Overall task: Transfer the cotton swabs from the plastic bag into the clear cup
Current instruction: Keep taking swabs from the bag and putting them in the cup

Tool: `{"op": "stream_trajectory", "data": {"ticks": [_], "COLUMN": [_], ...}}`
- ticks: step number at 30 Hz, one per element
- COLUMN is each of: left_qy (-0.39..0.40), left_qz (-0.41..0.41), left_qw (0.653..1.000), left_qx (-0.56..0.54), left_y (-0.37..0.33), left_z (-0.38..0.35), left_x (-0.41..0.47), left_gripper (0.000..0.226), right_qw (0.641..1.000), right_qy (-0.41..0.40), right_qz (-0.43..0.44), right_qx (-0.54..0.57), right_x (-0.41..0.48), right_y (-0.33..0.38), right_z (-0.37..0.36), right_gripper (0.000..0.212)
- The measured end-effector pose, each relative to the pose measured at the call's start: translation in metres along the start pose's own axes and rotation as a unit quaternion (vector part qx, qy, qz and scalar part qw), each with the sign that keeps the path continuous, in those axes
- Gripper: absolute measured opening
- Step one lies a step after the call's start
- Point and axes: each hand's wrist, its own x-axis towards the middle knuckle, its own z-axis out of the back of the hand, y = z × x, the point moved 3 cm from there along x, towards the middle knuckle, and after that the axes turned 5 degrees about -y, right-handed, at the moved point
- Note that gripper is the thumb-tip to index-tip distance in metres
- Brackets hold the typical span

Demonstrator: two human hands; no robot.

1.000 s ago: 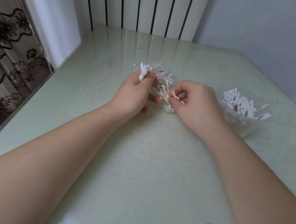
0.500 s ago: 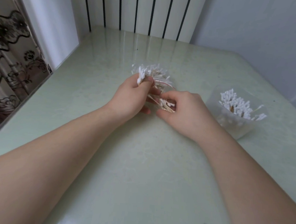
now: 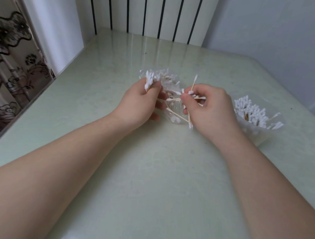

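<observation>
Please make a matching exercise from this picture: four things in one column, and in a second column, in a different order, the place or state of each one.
Things:
1. left hand
2. right hand
3. clear cup
4. plastic bag

Places or states:
A. stands at the right on the table, full of swabs
B. lies between the two hands
C. pinches a bundle, white tips up
D. grips a few loose swabs that point different ways

Pairs: 1-C, 2-D, 3-A, 4-B

both forearms are bare, the left hand (image 3: 137, 103) and right hand (image 3: 211, 108) ungloved.
</observation>
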Motion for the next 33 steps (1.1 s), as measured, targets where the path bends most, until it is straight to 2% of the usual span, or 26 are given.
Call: {"op": "stream_trajectory", "data": {"ticks": [3,7,13,17,25,30,33], "left_qy": [-0.024,-0.04,0.072,0.11,0.112,0.076,0.056], "left_qz": [-0.063,-0.085,-0.088,-0.155,-0.119,-0.137,-0.11], "left_qw": [0.997,0.995,0.993,0.978,0.978,0.975,0.985], "left_qx": [0.042,-0.022,-0.042,0.086,0.129,0.157,0.119], "left_y": [-0.004,-0.008,-0.006,-0.004,0.003,-0.006,-0.004], "left_z": [0.004,0.007,-0.001,-0.005,-0.004,0.003,0.005], "left_x": [0.002,0.003,-0.003,-0.002,0.0,-0.001,0.002], "left_gripper": [0.025,0.025,0.026,0.031,0.027,0.038,0.039], "right_qw": [0.996,0.989,0.974,0.975,0.968,0.964,0.967], "right_qy": [-0.005,0.027,0.087,0.098,0.087,0.039,0.048], "right_qz": [-0.027,-0.056,-0.067,-0.061,-0.093,-0.107,-0.097], "right_qx": [0.08,0.136,0.199,0.189,0.218,0.24,0.232], "right_x": [0.0,-0.002,-0.009,-0.01,-0.005,0.001,0.0], "right_y": [0.002,0.008,0.018,0.017,0.013,0.009,0.009], "right_z": [0.003,0.006,0.0,-0.003,-0.003,0.004,0.002], "right_gripper": [0.013,0.016,0.01,0.008,0.016,0.019,0.02]}}
